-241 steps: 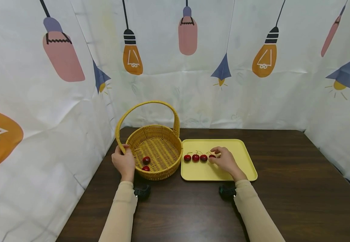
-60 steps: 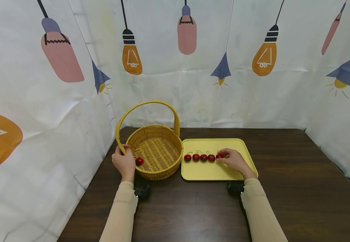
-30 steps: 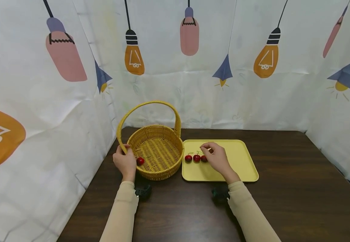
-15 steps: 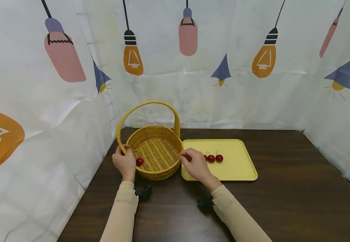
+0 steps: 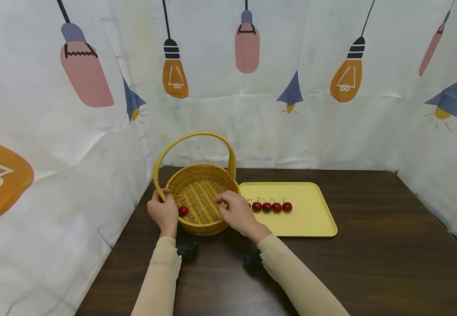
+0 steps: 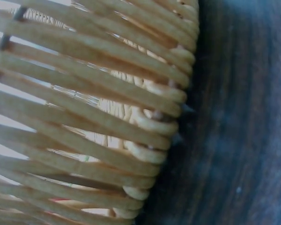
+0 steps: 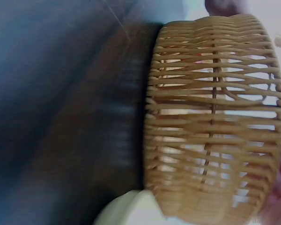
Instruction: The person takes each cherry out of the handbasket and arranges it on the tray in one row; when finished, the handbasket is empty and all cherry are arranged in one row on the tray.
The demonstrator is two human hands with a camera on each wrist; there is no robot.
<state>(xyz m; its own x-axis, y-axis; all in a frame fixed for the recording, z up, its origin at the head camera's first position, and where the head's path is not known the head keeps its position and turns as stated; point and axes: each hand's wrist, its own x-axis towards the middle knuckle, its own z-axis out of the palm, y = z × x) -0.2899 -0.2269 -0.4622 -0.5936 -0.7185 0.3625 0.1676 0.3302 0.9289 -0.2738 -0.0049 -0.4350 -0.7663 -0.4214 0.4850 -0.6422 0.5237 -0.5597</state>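
My left hand (image 5: pixel 163 213) grips the yellow wicker basket (image 5: pixel 201 229) where its arched handle meets the near left rim. One red cherry (image 5: pixel 183 211) lies inside, close to that hand. My right hand (image 5: pixel 237 213) hovers over the basket's right rim, fingers loosely bent, thumb apart from the index finger; I see nothing held. Several dark red cherries (image 5: pixel 276 207) with stems form a row on the yellow tray (image 5: pixel 311 224); the leftmost is mostly behind the right hand. Woven basket sides (image 6: pixel 84 112) fill much of the left wrist view and appear again as basket wall (image 7: pixel 210 117) in the right.
Tray and basket stand side by side on a dark wooden table (image 5: pixel 390 245). A white curtain (image 5: pixel 212 109) printed with lamps hangs behind and on both sides. Dark wrist devices (image 5: pixel 187 250) sit at both cuffs.
Over eight seconds one cherry left the basket and the tray row grew by one at its right end. The right hand released that cherry and swung left to the basket; the left stayed.
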